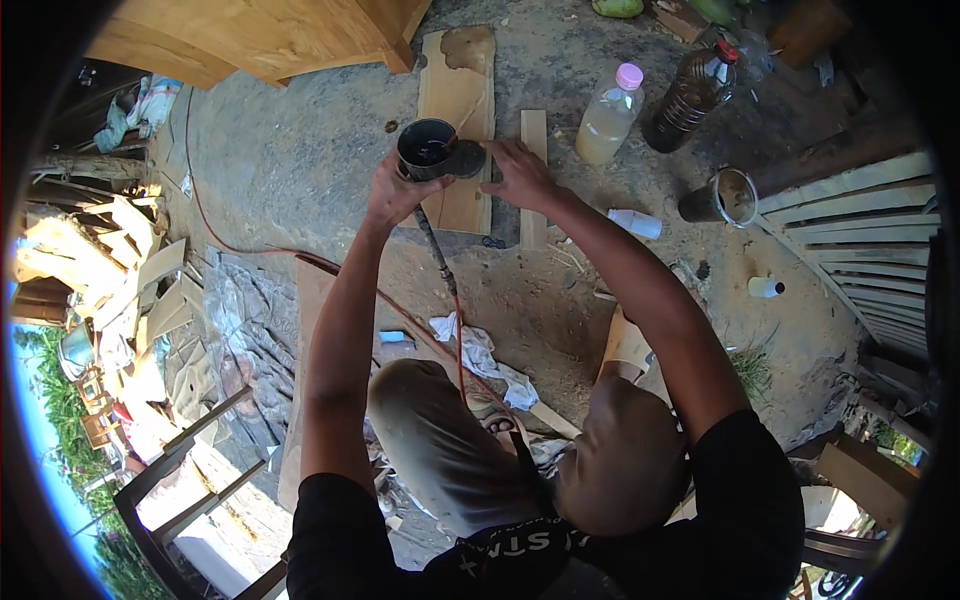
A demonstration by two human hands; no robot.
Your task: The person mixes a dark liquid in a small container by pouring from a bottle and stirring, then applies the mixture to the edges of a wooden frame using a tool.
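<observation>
My left hand [399, 190] is wrapped around a black, open-topped cup [428, 166] with dark liquid inside. It looks like the cup of a spray gun, since a dark grip [432, 240] and a thin red hose [459, 330] run down from it. Right beside the cup is a round black lid [465, 159]; whether it lies on the board or is held up, I cannot tell. My right hand [522, 175] has its fingers and thumb apart, the fingertips at the lid's right edge. Below both hands lies a light wooden board [455, 95] with a dark stain.
A narrow wood strip [534, 230] lies beside the board. Rightward stand a pink-capped bottle [607, 120], a dark red-capped bottle [690, 100], a brown-smeared tub [715, 200] and a slatted panel [850, 230]. Wooden furniture [270, 40] borders the far left. A white rag [480, 355] lies before my knees.
</observation>
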